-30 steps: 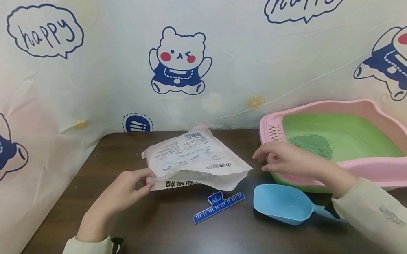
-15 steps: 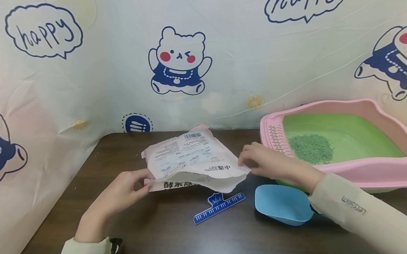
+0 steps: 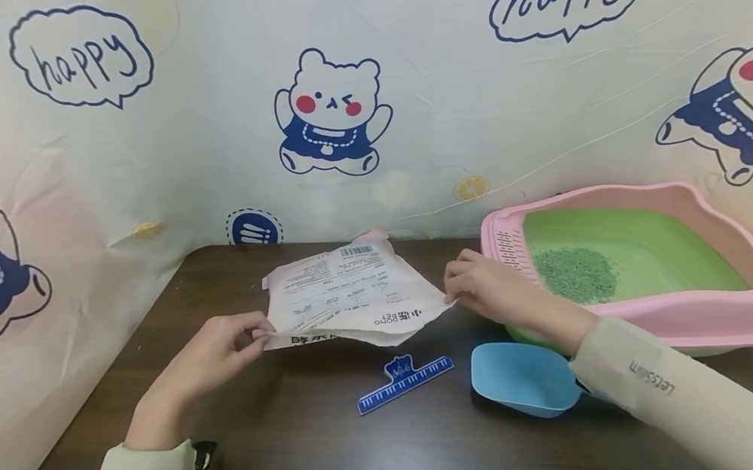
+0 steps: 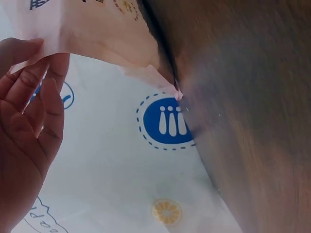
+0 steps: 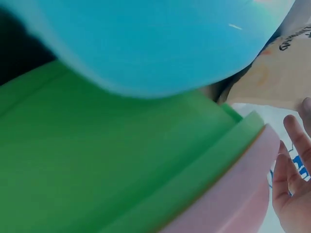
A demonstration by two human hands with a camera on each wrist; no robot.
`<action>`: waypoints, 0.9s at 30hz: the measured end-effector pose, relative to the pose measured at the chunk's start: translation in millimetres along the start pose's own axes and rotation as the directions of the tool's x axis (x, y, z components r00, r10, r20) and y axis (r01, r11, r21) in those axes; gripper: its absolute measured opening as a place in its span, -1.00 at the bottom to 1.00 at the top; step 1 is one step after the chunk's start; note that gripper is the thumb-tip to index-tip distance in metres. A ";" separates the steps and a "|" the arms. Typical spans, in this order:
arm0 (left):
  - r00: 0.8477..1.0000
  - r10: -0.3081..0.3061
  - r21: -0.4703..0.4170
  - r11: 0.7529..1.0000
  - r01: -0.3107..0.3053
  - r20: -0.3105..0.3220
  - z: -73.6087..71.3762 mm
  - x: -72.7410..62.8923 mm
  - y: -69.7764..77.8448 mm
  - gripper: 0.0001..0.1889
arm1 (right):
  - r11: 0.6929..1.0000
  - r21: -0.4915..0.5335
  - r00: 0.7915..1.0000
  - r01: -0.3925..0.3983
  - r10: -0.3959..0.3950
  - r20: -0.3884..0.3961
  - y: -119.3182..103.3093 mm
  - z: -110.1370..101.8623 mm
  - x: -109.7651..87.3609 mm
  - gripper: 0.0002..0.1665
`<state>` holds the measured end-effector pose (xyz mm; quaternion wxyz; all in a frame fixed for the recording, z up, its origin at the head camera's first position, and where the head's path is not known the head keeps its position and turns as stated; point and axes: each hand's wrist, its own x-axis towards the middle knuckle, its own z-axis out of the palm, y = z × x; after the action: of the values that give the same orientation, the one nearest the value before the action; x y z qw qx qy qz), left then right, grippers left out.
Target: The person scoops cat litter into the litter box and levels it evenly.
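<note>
A pale pink printed bag (image 3: 354,290) lies on the dark wooden table, its mouth toward me and parted only narrowly. At the left corner of that mouth, my left hand (image 3: 227,351) pinches the edge between thumb and fingers; the left wrist view shows the same hand (image 4: 34,107) gripping the bag (image 4: 97,34). My right hand (image 3: 490,288) pinches the right corner. In the right wrist view this hand (image 5: 294,170) appears at the right edge, by the bag (image 5: 272,77). A blue sealing clip (image 3: 404,383) with a piano-key pattern lies just in front of the bag.
To the right stands a pink and green litter box (image 3: 698,317) with a patch of green granules (image 3: 578,276) inside. A light blue scoop (image 3: 522,376) lies in front of it, its handle hidden under my right sleeve (image 3: 656,382). A patterned cloth (image 3: 436,146) hangs behind the table.
My right hand has come left to the bag and taken its right corner. My left hand has shifted slightly left with its corner, and the bag's mouth is pulled flatter and narrower.
</note>
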<state>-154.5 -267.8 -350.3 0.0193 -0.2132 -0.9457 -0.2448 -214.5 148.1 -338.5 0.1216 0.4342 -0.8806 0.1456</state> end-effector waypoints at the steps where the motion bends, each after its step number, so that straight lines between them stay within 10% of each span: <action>1: 1.000 0.002 -0.002 1.000 -0.002 -0.003 -0.7 -1.1 -0.5 -0.83 | 1.000 0.004 1.000 -0.003 0.003 0.002 0.5 -0.8 0.5 -0.83; 21: 0.993 0.075 0.071 0.995 -0.069 -0.092 4.1 -7.0 3.3 -0.70 | 0.937 0.119 0.944 -0.329 0.324 0.058 6.4 -14.4 37.6 -0.91; 27: 0.907 0.334 0.227 0.933 -0.279 -0.258 19.1 9.9 37.6 -0.37 | 0.910 0.155 0.923 -0.384 0.373 0.099 9.7 -16.7 47.2 -0.87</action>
<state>-146.7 -225.2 -348.6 0.2169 -0.3182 -0.9054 -0.1788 -248.8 125.4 -308.5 0.0239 0.2688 -0.9358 0.2269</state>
